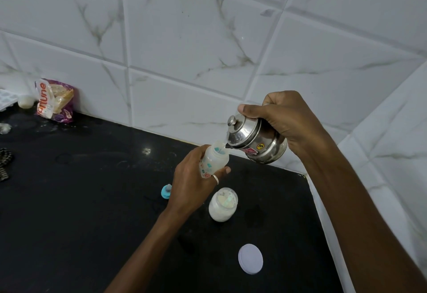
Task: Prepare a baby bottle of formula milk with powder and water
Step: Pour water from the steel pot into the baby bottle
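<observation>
Black stone counter (92, 200), set into a corner of white marble-look tile wall (184, 61). I take the open jar (223, 204) of white powder as my marker. It stands upright on the counter with something pale and flat in its mouth; I can't tell what.

Just behind the jar, raised off the counter: the baby bottle (213, 160), uncapped and leaning slightly toward the right. The left hand (194, 186) grasps it round the body, fingers wrapped behind and one finger across the front. I note a ring (216, 179) on that finger.

Behind the jar and to its right, higher up: the right hand (284, 121) is clamped over a small steel pot (256, 141) with a knobbed lid, thumb pressed on the lid's edge. The pot is tipped steeply toward the bottle, its dark spout at the bottle's rim. I see a faint clear streak between the spout and the bottle's mouth. A yellow sticker (260, 146) marked 3 sits on the pot's side.

Left of the jar, close by and partly hidden by the left wrist: a blue teat cap (166, 191) lying on the counter.

In front of the jar and a little right, apart from it: a round white lid (250, 258), lying flat.

Far left of the jar, against the wall: a crumpled packet (54, 100) with orange lettering.
</observation>
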